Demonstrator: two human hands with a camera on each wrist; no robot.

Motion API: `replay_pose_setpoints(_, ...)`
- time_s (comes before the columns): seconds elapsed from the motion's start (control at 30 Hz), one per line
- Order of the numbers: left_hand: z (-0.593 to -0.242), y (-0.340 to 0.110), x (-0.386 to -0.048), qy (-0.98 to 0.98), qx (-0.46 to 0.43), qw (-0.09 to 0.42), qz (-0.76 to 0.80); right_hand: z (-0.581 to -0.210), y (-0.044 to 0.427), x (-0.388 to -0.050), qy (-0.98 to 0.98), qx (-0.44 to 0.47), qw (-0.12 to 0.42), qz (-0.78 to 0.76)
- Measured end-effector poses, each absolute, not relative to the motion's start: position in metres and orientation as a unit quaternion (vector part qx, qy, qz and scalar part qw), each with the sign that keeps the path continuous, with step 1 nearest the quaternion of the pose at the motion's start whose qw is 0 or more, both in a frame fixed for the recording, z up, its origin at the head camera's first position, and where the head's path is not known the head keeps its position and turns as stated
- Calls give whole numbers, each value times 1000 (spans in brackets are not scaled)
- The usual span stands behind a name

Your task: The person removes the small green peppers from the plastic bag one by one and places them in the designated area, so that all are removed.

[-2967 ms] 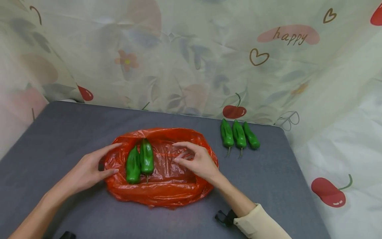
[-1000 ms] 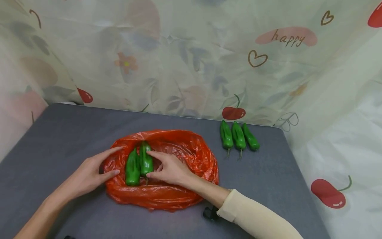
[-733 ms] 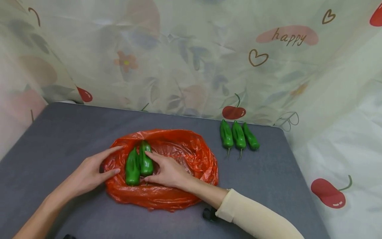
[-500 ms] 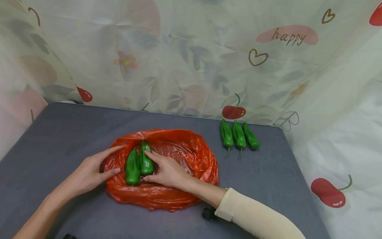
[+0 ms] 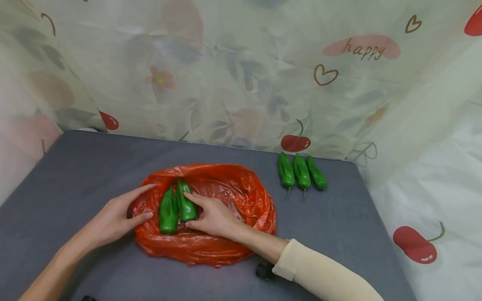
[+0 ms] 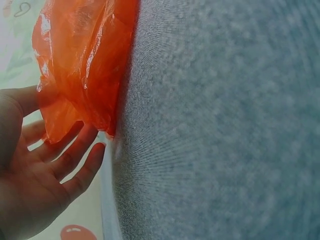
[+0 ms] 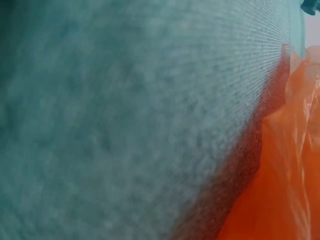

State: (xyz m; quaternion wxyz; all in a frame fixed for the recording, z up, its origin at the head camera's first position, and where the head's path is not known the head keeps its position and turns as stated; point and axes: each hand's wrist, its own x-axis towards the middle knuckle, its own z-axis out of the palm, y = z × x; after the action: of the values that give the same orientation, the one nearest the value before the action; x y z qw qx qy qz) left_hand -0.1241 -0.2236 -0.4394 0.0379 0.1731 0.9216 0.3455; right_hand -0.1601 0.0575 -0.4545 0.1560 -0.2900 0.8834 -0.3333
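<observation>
The left hand [image 5: 113, 217], grip wide, touches the left rim of the red plastic bag [image 5: 203, 246]; inside, the right hand [image 5: 216, 217] holds the right-hand green pepper [image 5: 187, 210].

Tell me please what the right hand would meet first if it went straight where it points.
The right hand would likely first meet the nearer long, glossy green pepper inside the crinkled red plastic bag; they appear to touch already.
</observation>
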Motion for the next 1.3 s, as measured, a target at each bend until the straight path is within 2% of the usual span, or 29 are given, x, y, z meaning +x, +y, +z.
replay_pose_setpoints(0.77,-442,-223,-126,922,166,50,347,-445,79,-165,852,-236,203,-421)
replay_pose_setpoints(1.3,-439,-224,-124,922,159,53,349,-425,94,-159,797,-213,241,-511)
